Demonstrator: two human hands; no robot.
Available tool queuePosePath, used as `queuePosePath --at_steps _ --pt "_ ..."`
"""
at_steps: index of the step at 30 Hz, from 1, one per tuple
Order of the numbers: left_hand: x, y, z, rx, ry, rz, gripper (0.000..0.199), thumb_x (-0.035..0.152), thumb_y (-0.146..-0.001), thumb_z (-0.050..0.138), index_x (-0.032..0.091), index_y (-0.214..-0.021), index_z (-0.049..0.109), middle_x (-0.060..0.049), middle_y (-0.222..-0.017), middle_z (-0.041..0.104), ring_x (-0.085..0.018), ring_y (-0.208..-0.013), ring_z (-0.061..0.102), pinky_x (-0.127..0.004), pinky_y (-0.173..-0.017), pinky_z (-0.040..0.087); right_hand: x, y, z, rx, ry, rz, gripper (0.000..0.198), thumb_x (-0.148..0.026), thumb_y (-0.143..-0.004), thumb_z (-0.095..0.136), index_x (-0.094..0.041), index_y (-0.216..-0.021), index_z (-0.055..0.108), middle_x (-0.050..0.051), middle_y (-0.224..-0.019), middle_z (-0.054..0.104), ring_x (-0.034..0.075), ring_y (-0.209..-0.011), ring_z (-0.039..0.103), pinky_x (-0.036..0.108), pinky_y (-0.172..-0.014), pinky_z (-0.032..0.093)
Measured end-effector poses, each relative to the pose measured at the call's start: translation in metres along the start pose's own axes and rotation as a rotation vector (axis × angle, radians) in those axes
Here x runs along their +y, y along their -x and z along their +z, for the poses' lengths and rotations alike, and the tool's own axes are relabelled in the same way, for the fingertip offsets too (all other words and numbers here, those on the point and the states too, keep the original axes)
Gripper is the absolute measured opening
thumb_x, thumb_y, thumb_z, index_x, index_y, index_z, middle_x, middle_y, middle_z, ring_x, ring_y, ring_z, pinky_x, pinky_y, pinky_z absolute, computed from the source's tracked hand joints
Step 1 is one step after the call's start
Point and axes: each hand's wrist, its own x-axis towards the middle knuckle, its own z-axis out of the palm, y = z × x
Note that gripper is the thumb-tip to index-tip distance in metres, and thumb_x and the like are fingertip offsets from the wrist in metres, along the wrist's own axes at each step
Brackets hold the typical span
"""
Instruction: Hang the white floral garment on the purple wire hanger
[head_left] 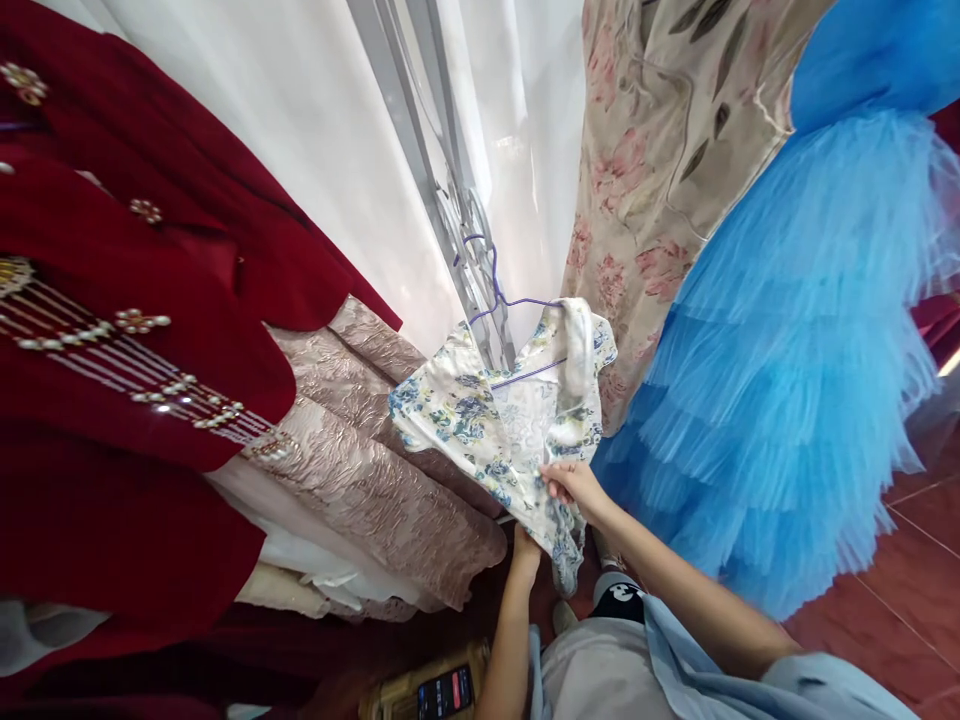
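Observation:
A white blouse with a blue and yellow floral print (469,420) hangs by its shoulders from a thin purple hanger (496,285). Its neckline is open, and the pale inside of the back shows. My right hand (574,485) pinches the front edge of the blouse between thumb and fingers, a ring on one finger. Under the lower left edge of the cloth is my left hand (526,543), touching the blouse from below. The fabric hides its fingers, so their grip cannot be made out.
The hanger hooks onto a grey metal stand (431,130) before white curtains (285,110). Left are a beaded dark red garment (150,270) and pink brocade (390,490). A beige floral dress (622,190) and blue tulle gown (772,370) hang right. A phone (444,694) lies on a wooden stool (390,697).

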Motion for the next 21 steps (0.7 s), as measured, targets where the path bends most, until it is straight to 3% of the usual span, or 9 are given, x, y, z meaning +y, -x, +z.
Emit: queuePosePath --at_steps 4,6,8,10,12,14,17,21 --pt "0.0 0.007 -0.005 -0.121 0.051 -0.03 0.036 0.026 -0.05 0.081 0.02 -0.085 0.073 -0.012 -0.1 0.075 -0.037 -0.114 0.065 -0.048 -0.108 0.044 -0.059 -0.016 0.021 -0.108 0.049 -0.118 0.033 -0.045 -0.073 0.075 -0.016 -0.062 0.063 0.0 -0.047 0.062 0.008 -0.033 0.042 0.021 -0.035 0.028" --pt "0.004 0.008 -0.003 -0.176 0.124 -0.007 0.053 0.021 -0.046 0.078 0.021 -0.1 0.073 -0.013 -0.116 0.072 -0.036 -0.127 0.058 -0.047 -0.114 0.038 -0.066 -0.02 0.03 -0.167 0.1 -0.139 0.032 -0.044 -0.074 0.074 -0.017 -0.062 0.062 0.0 -0.047 0.063 0.008 -0.034 0.044 0.02 -0.036 0.031" --pt "0.011 0.009 0.001 -0.171 0.164 0.067 0.073 0.018 -0.046 0.076 0.024 -0.118 0.066 -0.012 -0.132 0.065 -0.033 -0.139 0.049 -0.044 -0.119 0.032 -0.05 -0.019 0.036 -0.191 0.147 -0.151 0.032 -0.042 -0.076 0.071 -0.017 -0.059 0.06 0.0 -0.046 0.062 0.008 -0.033 0.044 0.021 -0.037 0.032" --pt "0.019 0.01 0.004 -0.118 0.122 0.138 0.088 0.019 -0.05 0.076 0.025 -0.135 0.054 -0.013 -0.144 0.056 -0.031 -0.145 0.042 -0.043 -0.121 0.029 -0.017 -0.014 0.036 -0.156 0.214 -0.143 0.034 -0.038 -0.08 0.067 -0.018 -0.055 0.056 0.0 -0.042 0.058 0.008 -0.033 0.043 0.021 -0.038 0.032" --pt "0.025 0.016 0.005 0.037 -0.013 0.192 0.098 0.021 -0.054 0.08 0.023 -0.144 0.041 -0.016 -0.153 0.046 -0.032 -0.15 0.033 -0.043 -0.123 0.025 0.024 -0.005 0.031 -0.082 0.288 -0.101 0.035 -0.034 -0.082 0.064 -0.019 -0.052 0.054 -0.001 -0.039 0.055 0.009 -0.032 0.042 0.021 -0.039 0.032" --pt "0.026 0.028 0.006 0.271 -0.2 0.28 0.103 0.026 -0.057 0.084 0.021 -0.147 0.034 -0.019 -0.159 0.035 -0.033 -0.154 0.02 -0.043 -0.125 0.018 0.058 0.005 0.025 -0.019 0.336 -0.044 0.035 -0.032 -0.083 0.064 -0.019 -0.052 0.052 -0.001 -0.039 0.054 0.009 -0.031 0.041 0.021 -0.038 0.03" --pt "0.02 0.047 0.008 0.488 -0.392 0.421 0.092 0.038 -0.071 0.08 0.021 -0.146 0.03 -0.02 -0.161 0.027 -0.031 -0.154 0.019 -0.042 -0.125 0.018 0.087 0.017 0.019 0.011 0.324 0.007 0.035 -0.035 -0.082 0.067 -0.02 -0.054 0.051 -0.001 -0.039 0.054 0.009 -0.03 0.039 0.021 -0.037 0.027" --pt "0.016 0.053 0.012 0.345 -0.381 0.426 0.05 0.038 -0.078 0.074 0.023 -0.122 0.056 -0.017 -0.139 0.053 -0.032 -0.139 0.044 -0.042 -0.119 0.031 0.092 0.024 0.018 0.001 0.247 0.003 0.037 -0.04 -0.08 0.067 -0.02 -0.053 0.051 0.0 -0.04 0.055 0.008 -0.031 0.037 0.021 -0.037 0.026"
